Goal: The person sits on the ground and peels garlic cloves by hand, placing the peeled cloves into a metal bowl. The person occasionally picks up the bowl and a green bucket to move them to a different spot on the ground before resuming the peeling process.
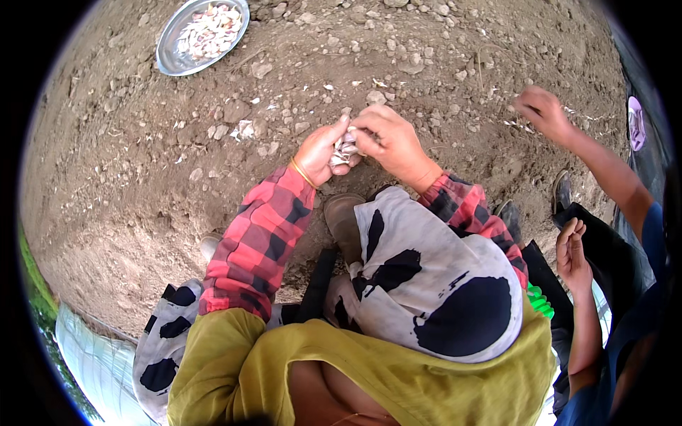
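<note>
Several pale, purple-tinged garlic cloves point(343, 152) rest in my left hand point(319, 153), its thumb upright beside them. My right hand point(391, 141) is bent over from the right, thumb and fingertips touching the cloves; whether one is pinched between them is hidden. Both hands are just above bare, crumbly soil point(224, 175). On the ground at the upper left, a round metal basin point(169, 50) holds a heap of garlic cloves point(210, 32). Scattered pale bits, some apparently cloves, lie on the soil beyond my hands.
Close on the right is a co-worker; their one hand point(541, 112) reaches low over a row of small cloves point(517, 125), the other hand point(574, 261) is raised. A pink shoe point(635, 123) lies at the far right. Clods point(237, 111) dot the ground. Plastic sheeting point(90, 341) shows lower left.
</note>
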### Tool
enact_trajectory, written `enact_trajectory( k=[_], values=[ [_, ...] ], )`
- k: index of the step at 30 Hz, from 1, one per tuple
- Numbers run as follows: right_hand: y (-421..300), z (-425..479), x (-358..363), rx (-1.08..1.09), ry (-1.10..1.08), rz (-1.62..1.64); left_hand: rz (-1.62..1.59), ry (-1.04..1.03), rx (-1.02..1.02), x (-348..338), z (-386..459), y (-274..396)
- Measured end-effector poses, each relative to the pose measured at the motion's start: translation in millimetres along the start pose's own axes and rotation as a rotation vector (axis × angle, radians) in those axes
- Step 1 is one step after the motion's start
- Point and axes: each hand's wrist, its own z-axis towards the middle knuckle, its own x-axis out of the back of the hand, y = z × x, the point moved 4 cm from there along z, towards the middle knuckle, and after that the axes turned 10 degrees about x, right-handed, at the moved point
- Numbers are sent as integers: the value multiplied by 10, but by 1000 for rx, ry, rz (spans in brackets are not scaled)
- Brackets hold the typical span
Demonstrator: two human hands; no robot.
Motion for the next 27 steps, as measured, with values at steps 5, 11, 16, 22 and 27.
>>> enact_trajectory(
  k=[5,11,16,22,27],
  values=[
    [763,-250,334,-533,307,16,36,-30,-9,44,-9,12],
    [1509,-311,548,-411,-48,-812,6,-26,0,62,-10,6],
    [1719,-221,393,-321,-241,-960,-50,-55,-9,48,-18,27],
    [939,3,452,-425,-74,-560,-59,-40,-6,32,-43,63],
    [-54,163,85,36,-118,-37,-77,27,27,-57,-1,41]
  ],
)
